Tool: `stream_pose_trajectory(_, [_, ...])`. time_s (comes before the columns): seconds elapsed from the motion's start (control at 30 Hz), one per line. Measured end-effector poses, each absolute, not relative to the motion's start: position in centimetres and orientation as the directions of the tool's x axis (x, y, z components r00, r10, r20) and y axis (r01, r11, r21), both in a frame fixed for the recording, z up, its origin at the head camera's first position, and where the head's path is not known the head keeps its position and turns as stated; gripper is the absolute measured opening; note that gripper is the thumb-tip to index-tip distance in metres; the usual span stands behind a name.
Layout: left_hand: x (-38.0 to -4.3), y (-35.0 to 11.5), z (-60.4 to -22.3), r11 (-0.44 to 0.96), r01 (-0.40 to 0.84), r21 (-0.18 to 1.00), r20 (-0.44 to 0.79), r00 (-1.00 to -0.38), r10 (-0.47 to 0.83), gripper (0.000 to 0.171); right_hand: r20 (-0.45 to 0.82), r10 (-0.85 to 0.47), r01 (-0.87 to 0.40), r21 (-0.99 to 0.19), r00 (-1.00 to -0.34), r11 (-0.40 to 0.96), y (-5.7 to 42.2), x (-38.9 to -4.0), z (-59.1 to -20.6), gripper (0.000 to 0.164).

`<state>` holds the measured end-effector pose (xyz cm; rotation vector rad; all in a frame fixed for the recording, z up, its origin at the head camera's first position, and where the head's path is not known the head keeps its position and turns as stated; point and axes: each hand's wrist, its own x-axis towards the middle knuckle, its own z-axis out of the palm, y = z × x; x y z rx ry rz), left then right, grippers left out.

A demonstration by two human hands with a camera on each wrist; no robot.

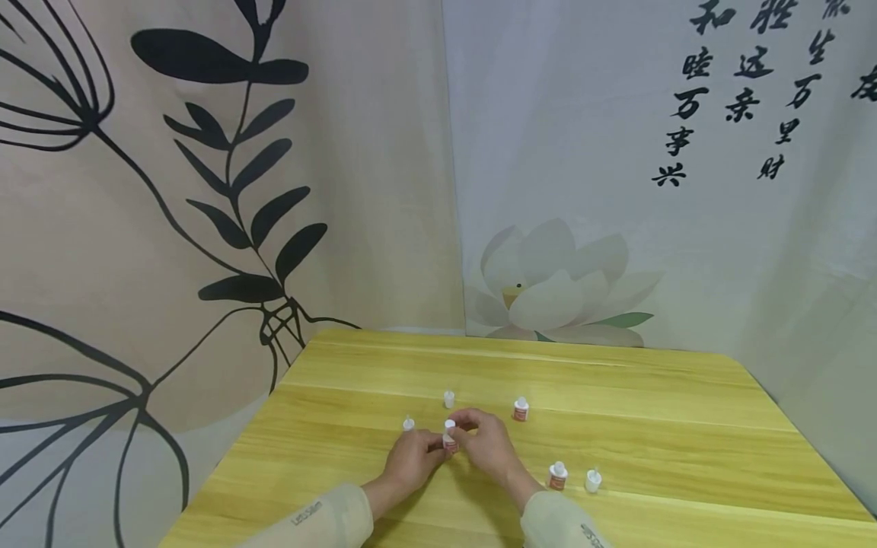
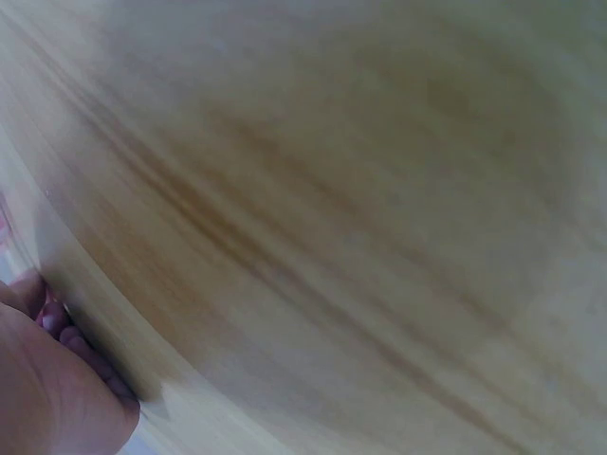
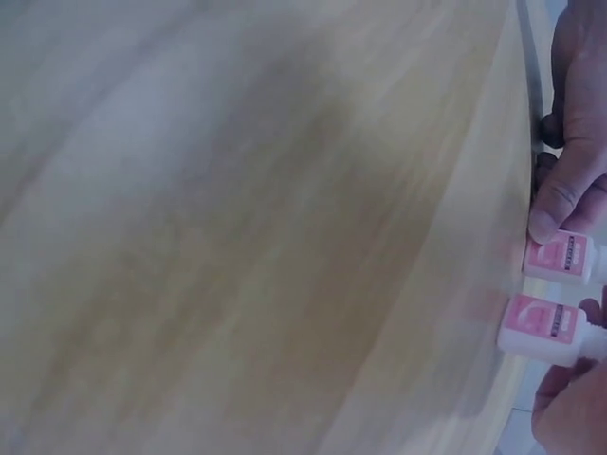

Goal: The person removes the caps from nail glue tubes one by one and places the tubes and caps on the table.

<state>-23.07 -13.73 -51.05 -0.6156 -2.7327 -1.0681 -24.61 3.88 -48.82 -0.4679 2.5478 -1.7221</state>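
Note:
Two small white bottles with pink labels stand close side by side in the right wrist view. My left hand point(image 1: 411, 460) grips the upper bottle point(image 3: 560, 256), its thumb against the label. The lower bottle point(image 3: 539, 330) has the fingers of my right hand point(image 1: 488, 443) around its cap end. From the head view the pair overlaps, and one white-capped bottle point(image 1: 450, 441) shows between the fingertips. At the lower left of the left wrist view, curled fingers of the left hand point(image 2: 57, 379) appear, with what they hold hidden.
A small white piece with a thin tip point(image 1: 409, 423) is just beyond the left hand, and another white piece point(image 1: 448, 399) stands farther back. Labelled bottles stand behind point(image 1: 521, 409) and beside the right forearm point(image 1: 558, 476), next to a tipped white piece point(image 1: 593, 480). Printed curtains hang behind the wooden table point(image 1: 685, 426).

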Motion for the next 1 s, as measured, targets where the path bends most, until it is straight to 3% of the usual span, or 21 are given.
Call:
stream_pose_trajectory(0.23, [-23.15, -13.75, -51.06, 0.661, 0.434, 0.612, 0.293, -0.901, 0.32, 0.01, 0.127, -0.251, -0.205, -0.926, -0.96, 0.318, 3.88, -24.52, -48.82, 0.026])
stream_pose_trajectory(0.47, [-23.1, -13.74, -51.0, 0.665, 0.434, 0.608, 0.296, -0.901, 0.318, 0.01, 0.126, -0.249, -0.205, -0.924, -0.96, 0.323, 3.86, -24.49, -48.82, 0.018])
stream_pose_trajectory(1.0, [-23.23, -13.73, -51.15, 0.663, 0.433, 0.611, 0.297, -0.901, 0.315, 0.01, 0.133, -0.24, -0.203, -0.934, -0.962, 0.296, 3.77, -24.58, -49.17, 0.021])
